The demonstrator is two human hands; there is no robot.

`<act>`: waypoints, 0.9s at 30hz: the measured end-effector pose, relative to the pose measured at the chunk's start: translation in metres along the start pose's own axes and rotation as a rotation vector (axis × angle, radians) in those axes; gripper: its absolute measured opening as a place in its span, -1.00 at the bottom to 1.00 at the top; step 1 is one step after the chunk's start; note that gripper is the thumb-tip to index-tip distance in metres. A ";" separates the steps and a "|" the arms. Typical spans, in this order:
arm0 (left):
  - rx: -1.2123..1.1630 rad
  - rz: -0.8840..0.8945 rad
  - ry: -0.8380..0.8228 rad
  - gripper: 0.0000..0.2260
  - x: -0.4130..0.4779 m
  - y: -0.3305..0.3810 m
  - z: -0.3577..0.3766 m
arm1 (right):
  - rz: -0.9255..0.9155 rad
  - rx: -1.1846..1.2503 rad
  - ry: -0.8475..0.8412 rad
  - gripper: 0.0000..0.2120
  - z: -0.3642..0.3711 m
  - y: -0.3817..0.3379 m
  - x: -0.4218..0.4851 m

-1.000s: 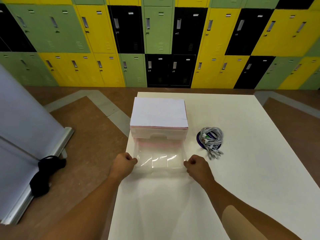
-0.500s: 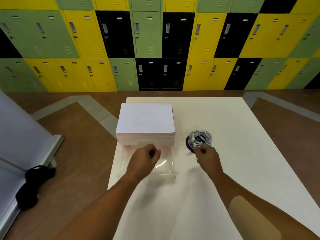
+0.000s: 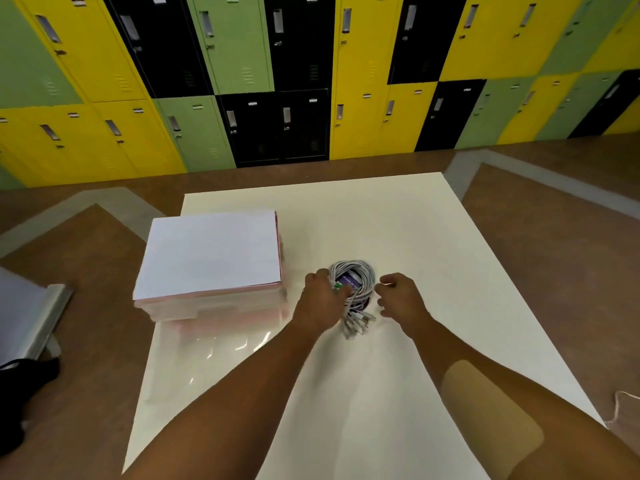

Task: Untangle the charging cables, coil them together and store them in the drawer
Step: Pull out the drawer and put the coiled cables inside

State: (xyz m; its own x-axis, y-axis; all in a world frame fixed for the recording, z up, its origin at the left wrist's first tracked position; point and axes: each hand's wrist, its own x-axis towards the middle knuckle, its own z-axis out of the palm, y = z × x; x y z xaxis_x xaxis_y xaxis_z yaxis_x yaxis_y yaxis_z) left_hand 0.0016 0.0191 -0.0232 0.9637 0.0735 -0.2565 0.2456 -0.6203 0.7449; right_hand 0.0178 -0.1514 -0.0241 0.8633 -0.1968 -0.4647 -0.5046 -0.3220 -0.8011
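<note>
Well left of the round coil of grey-white charging cables point(image 3: 366, 273), a translucent pink-edged drawer unit point(image 3: 207, 254) is seen on the white bench point(image 3: 381, 220), its clear plastic drawer point(image 3: 214, 344) standing open. The left hand point(image 3: 320, 303) is laid against the coil's left rim; whether its grip is closed there cannot be told. The coil's long axis is set by plug ends point(image 3: 356, 323) trailing toward the person. A purple label point(image 3: 351, 283) is glimpsed inside the coil, its white writing unreadable. Just right of the coil, the right hand point(image 3: 403, 299) hovers, grip apart, holding nothing. A leftward carry is judged likely.
</note>
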 end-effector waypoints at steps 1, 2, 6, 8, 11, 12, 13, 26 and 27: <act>-0.010 -0.046 0.008 -0.59 0.010 -0.001 0.005 | 0.024 0.024 -0.017 -0.70 0.001 -0.001 0.005; -0.018 -0.091 0.013 -0.59 0.017 -0.001 0.008 | 0.050 0.045 -0.036 -0.67 0.001 -0.002 0.010; -0.088 -0.222 0.042 -0.62 0.037 -0.002 0.016 | 0.136 0.158 -0.094 -0.58 0.006 -0.001 0.028; -0.131 -0.259 0.052 -0.69 0.041 -0.001 0.019 | 0.148 0.157 -0.092 -0.60 0.008 0.001 0.034; -0.291 -0.337 0.032 -0.84 0.041 -0.002 0.019 | 0.149 0.173 -0.081 -0.79 0.010 0.005 0.037; -0.360 -0.356 0.011 -0.84 0.038 -0.002 0.017 | 0.158 0.197 -0.086 -0.78 0.010 0.007 0.036; -0.425 -0.364 -0.015 -0.85 0.035 -0.001 0.016 | 0.169 0.230 -0.087 -0.73 0.009 0.007 0.035; -0.776 -0.160 -0.218 -0.67 -0.023 0.004 -0.029 | -0.013 0.533 -0.261 -0.64 -0.021 -0.003 -0.032; -0.816 -0.138 -0.229 -0.68 -0.031 0.003 -0.035 | -0.029 0.525 -0.289 -0.68 -0.020 -0.004 -0.039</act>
State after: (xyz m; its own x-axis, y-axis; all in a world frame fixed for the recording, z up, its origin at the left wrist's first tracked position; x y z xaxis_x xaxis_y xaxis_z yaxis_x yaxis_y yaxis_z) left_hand -0.0241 0.0425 0.0085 0.8962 -0.1070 -0.4305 0.4424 0.1448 0.8851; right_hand -0.0139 -0.1606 0.0043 0.8810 0.0883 -0.4648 -0.4730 0.1917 -0.8600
